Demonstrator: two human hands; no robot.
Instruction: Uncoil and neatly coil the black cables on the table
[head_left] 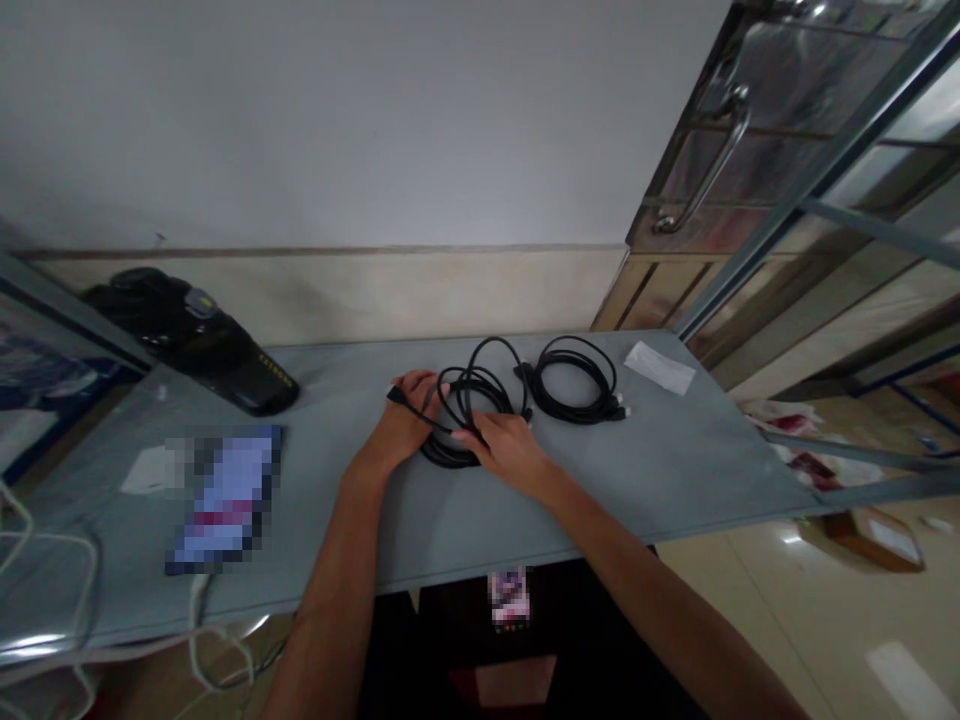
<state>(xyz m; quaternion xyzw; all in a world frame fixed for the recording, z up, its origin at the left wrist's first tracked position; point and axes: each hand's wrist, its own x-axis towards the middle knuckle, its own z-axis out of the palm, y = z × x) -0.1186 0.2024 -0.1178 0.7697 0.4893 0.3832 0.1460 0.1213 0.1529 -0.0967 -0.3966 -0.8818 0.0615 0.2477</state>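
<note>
A black cable lies in loose loops at the middle of the grey table, between my two hands. My left hand is closed on the left side of the loops, and a black connector end sticks out beside its fingers. On the right side, my right hand pinches strands of the same cable between thumb and fingers. Part of the coil is hidden behind both hands. Just to the right rests a second black cable, coiled neatly, with its connectors showing at the coil's edge.
On the grey table, a black bottle lies at the left. Nearer stands a blurred-out phone-like object beside a white paper. A white slip sits at the right. Metal posts flank the table, with a wall behind.
</note>
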